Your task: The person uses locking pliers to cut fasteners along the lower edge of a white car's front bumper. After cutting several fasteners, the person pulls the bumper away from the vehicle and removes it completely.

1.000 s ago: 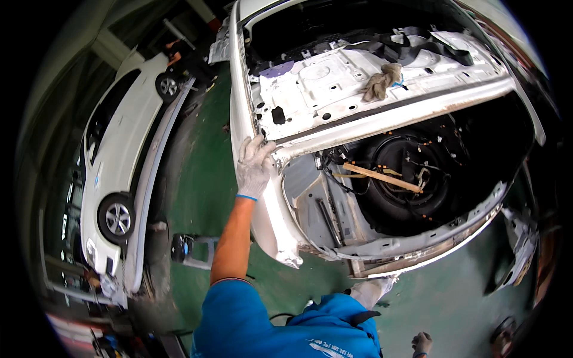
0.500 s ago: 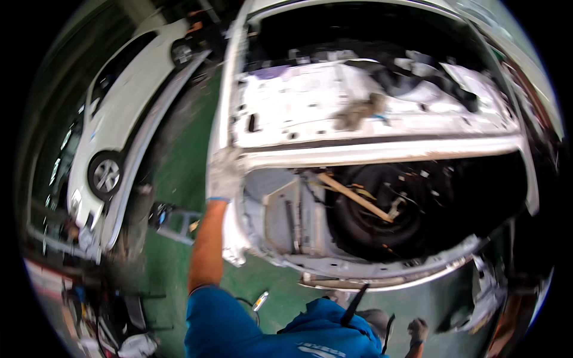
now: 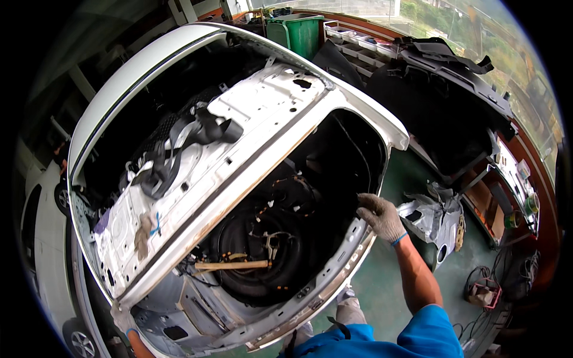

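A stripped white car body stands before me with its rear end open. My right hand, in a pale knitted glove, is at the right rear edge of the trunk opening. Its fingers are bent but apart, with nothing seen in them; whether they touch the rim is unclear. Also gloved, my left hand is at the left rear corner of the body, its fingers partly hidden. In the dark trunk well lie a wooden-handled tool and loose wiring.
Black straps and a used glove lie on the rear shelf. To the right are black trim panels, crumpled metal and a red-framed item with cables. A green bin stands beyond; another white car is at left.
My view has turned to the right. My right hand has come up from low beside my body to the trunk's right edge. My left hand remains at the body's left side.
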The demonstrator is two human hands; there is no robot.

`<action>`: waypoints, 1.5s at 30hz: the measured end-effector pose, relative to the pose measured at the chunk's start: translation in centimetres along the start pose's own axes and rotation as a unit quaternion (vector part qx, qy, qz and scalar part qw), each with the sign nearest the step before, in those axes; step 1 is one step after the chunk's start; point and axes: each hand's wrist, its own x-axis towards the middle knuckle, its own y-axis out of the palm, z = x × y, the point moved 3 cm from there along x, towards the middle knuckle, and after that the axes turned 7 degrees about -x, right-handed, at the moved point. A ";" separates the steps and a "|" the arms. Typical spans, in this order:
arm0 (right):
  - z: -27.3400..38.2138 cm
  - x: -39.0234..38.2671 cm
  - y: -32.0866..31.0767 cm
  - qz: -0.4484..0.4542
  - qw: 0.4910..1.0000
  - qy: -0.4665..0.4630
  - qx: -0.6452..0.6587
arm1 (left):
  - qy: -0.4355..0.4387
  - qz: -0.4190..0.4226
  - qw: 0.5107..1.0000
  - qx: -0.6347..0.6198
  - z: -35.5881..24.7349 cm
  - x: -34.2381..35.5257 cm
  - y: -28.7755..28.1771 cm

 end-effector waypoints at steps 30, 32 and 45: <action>3.4 35.4 -1.7 -0.186 0.894 -0.286 -0.290 | 0.069 -0.142 0.969 -0.188 -30.6 -12.0 12.4; 3.9 35.2 -2.4 -0.189 0.900 -0.254 -0.301 | 0.100 -0.185 0.962 -0.172 -38.3 -14.0 11.4; 4.8 36.3 -2.1 -0.107 0.890 -0.293 -0.332 | 0.109 -0.184 0.959 -0.185 -39.5 -14.0 11.0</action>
